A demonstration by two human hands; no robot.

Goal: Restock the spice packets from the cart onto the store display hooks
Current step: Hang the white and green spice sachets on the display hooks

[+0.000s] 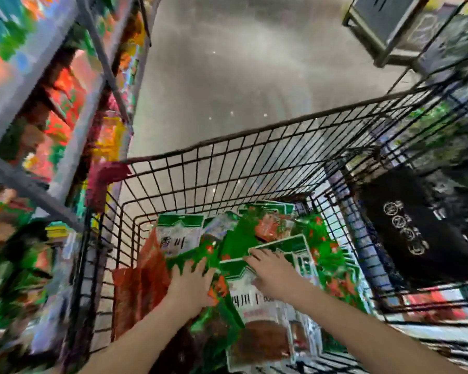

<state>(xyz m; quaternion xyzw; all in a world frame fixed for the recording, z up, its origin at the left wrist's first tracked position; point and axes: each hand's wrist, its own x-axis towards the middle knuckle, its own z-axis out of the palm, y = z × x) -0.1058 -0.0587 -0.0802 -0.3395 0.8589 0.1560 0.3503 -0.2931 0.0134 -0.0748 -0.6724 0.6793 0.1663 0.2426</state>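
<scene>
Presses left hand (191, 283) flat on green packets (235, 242) low in cart (254, 130), fingers spread and straight, gripping nothing. Lays right hand (270, 271) just beside, across top edge of white packet (251, 303), fingers stretched; cannot tell whether thumb pinches it. Farther off, blurred: shelves (97, 49) at left, floor (241, 63) ahead.

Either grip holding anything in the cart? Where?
Cannot tell. Left grip lies on green spice packets, too blurred to judge; right grip lies flat across a white-faced packet's green top edge, not closed.
</scene>
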